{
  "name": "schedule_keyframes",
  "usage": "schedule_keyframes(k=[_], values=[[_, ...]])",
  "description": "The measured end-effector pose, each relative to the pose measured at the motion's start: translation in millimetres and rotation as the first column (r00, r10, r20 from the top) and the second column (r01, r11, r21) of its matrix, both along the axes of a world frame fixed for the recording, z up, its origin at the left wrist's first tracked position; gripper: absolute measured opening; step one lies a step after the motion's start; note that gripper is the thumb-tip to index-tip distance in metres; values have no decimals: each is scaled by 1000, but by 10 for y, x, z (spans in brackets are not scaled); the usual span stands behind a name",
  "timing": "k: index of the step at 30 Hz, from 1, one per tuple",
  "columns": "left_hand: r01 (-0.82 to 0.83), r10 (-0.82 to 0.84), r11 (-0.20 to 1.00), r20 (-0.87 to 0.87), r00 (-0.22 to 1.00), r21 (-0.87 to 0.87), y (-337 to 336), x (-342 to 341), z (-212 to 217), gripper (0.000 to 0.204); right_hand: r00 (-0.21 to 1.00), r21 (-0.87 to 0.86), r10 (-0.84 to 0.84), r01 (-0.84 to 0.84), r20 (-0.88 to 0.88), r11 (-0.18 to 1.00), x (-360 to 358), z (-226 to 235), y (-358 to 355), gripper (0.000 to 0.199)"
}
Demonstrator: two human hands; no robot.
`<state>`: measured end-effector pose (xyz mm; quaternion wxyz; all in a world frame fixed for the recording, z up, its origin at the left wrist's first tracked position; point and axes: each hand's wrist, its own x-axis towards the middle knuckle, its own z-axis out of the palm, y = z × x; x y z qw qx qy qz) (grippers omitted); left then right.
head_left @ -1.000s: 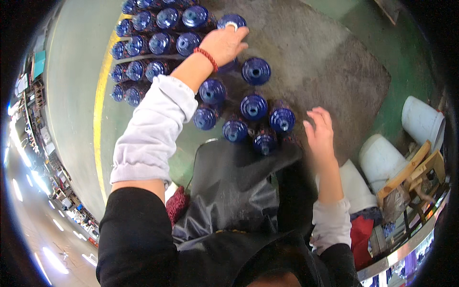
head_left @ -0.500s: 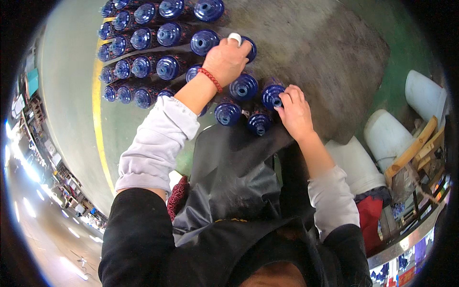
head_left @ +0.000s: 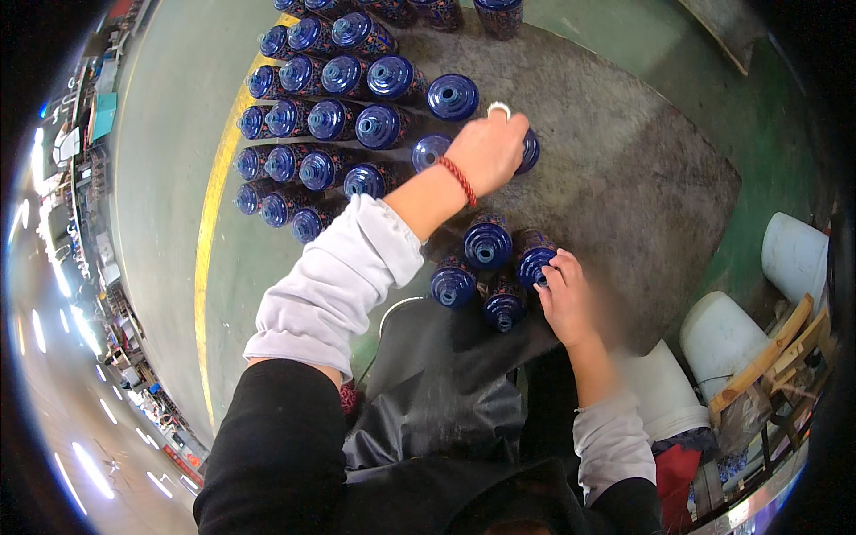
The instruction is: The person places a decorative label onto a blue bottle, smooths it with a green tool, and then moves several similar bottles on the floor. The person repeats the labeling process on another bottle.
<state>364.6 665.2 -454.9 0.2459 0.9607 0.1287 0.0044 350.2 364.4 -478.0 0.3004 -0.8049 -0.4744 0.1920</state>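
My left hand [head_left: 492, 153] is closed on a dark blue bottle [head_left: 530, 152] with a rounded, stepped shoulder. The hand covers most of that bottle, and its neck is hidden. Nearer to me, my right hand [head_left: 568, 300] has its thumb and fingers closed at the top of another blue bottle [head_left: 536, 259]. Beside it stand three similar bottles, including one with an open neck [head_left: 487, 242] and one nearest my lap [head_left: 505, 308]. Just left of my left hand is another bottle [head_left: 430, 153], partly covered by the fingers.
Several rows of upright blue bottles [head_left: 328, 118] with patterned sides fill the left, on a dark board [head_left: 615, 152] and the green floor by a yellow line [head_left: 210, 259]. White buckets [head_left: 720, 339] and wooden slats [head_left: 758, 370] stand at the right. A black apron [head_left: 437, 374] covers my lap.
The whole view has shifted, so the bottles appear lower and farther right. My left hand has moved slightly away and to the right with its bottle; my right hand stays at its bottle.
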Motion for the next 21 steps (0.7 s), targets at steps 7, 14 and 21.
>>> schedule_keyframes(k=[7, 14, 21], values=[[-28, 22, 999, 228, 973, 23, 744, 575, 268, 21, 995, 9, -49, 50, -82, 999, 48, 30, -2, 32], [-83, 43, 990, 308, 951, 116, 1607, 811, 299, 17, 989, 1, -92, 93, -118, 996, 131, 70, 19, 32], [-184, 139, 958, 204, 969, 222, 2156, 696, -112, 17, 981, -27, -135, 132, -141, 991, 250, 101, 49, 34]])
